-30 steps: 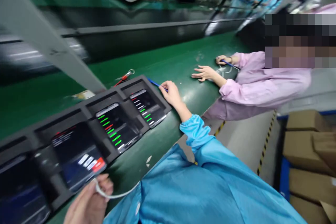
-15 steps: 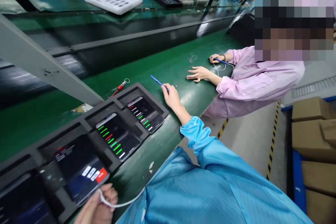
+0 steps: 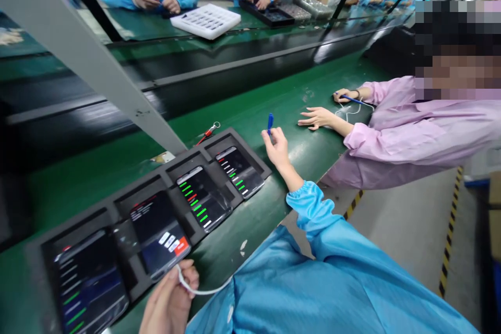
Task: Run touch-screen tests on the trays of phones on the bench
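My left hand (image 3: 170, 297) is closed round the end of a white cable (image 3: 209, 293), right at the lower edge of a phone (image 3: 156, 229) that shows a red button and white buttons. Whether the plug sits in the phone is hidden by the fingers. In my right hand (image 3: 278, 154) a blue pen (image 3: 270, 122) is pinched, pointing up above the green bench. Several phones lie in a dark grey foam tray (image 3: 113, 193). Green, white and red lines show on one phone (image 3: 205, 201), and similar lines on the nearest phone (image 3: 92, 282) and the farthest phone (image 3: 239, 172).
A grey post (image 3: 117, 83) slants down behind the tray. By it lies a red strap with a metal ring (image 3: 215, 126). On the right a co-worker in a pink smock (image 3: 387, 135) holds a blue pen. Across the black conveyor, people work near a white tray (image 3: 213, 31).
The view has swung left, so the scene sits further right and more of the nearest phone shows. The pen in my right hand has turned from slanting left to nearly upright.
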{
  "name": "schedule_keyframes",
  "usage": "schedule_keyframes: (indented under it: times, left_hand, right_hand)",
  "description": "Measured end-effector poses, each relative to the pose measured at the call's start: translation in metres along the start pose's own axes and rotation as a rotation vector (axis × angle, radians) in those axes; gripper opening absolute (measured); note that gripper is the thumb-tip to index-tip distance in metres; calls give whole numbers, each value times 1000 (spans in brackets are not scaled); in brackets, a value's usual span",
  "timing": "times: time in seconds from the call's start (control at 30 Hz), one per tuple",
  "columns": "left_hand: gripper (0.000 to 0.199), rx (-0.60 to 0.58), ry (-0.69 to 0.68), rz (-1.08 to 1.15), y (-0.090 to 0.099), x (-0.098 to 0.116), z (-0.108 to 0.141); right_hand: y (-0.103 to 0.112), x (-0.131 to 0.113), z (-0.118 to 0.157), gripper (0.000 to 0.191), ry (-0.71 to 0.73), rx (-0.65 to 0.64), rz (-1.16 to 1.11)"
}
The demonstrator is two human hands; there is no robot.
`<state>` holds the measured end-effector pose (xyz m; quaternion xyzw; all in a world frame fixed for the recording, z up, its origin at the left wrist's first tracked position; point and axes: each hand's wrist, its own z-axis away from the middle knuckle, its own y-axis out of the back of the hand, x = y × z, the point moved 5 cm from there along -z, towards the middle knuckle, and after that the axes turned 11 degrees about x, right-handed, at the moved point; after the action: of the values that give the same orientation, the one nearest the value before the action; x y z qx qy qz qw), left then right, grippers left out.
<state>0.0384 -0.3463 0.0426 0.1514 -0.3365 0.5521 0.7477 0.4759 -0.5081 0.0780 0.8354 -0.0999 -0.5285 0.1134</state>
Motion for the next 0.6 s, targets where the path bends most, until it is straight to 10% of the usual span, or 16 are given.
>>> schedule_keyframes:
  times: [0.23,0.6]
  left_hand:
    - [44,64,-96,45,-8,-3,24]
    - [54,-140,-70,140,-22,-11,30]
  right_hand:
    - [0,-4,3,54,-18,9,-78]
    - [19,-31,9,49,-24,54,-41]
